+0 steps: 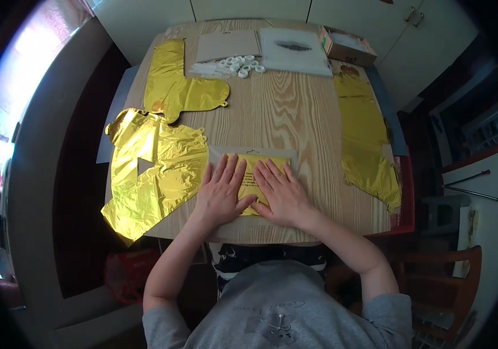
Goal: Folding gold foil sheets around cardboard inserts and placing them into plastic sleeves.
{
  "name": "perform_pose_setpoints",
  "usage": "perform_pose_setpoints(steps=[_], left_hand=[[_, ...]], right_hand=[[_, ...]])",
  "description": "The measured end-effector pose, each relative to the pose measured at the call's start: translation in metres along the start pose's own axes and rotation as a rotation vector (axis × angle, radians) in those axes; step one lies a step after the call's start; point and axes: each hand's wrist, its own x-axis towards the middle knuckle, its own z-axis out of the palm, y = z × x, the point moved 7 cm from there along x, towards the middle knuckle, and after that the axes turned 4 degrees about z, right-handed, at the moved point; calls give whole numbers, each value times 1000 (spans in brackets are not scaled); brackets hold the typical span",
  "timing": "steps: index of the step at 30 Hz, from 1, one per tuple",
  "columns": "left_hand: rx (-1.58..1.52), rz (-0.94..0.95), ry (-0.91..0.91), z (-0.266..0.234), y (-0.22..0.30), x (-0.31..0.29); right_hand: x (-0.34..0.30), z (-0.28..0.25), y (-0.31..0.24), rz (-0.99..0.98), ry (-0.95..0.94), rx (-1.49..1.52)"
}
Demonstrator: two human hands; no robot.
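Head view: left hand (pixel 220 195) and right hand (pixel 285 198) lie flat, spread, on the gold packet (pixel 249 189); hang-hole edge (pixel 253 152) points forward, long axis indeterminable.

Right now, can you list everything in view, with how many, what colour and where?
Foil pieces: three, gold, two table left, one right
Flat packet: one, gold, front middle
Rings: pile, uncountable, white, table back
Thin strips: bundle, uncountable, white, left of rings
Card stack: one, grey-brown, behind rings
Plastic stack: one, whitish, back middle
Box: one, brown, back right
Table: one, wood-grain, centre
Bag: one, red, below table left
Chair: one, brown, lower right
Dim surroundings: several items, too dark to identify
Shirt: one, grey, lower edge
Left hand, right hand: two, bare, flat on packet
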Motion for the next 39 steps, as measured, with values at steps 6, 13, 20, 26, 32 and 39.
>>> perform_pose_setpoints(steps=[6,13,20,26,32,39], left_hand=[[10,34,-39,0,-3,0],[14,-40,-74,-9,-22,-6],[13,-125,104,-23,-25,-33],[-1206,-388,170,-5,20,-116],[-2312,-628,50,36,62,-118],[-2571,-695,139,34,68,-105]], right_hand=[[-1,-4,2,-17,-105,-27],[-1,-9,8,-13,-103,-33],[-15,-26,0,-19,37,44],[-36,-36,-35,-197,227,-7],[-36,-32,-36,-248,192,-73],[-36,-35,-36,-281,192,-51]])
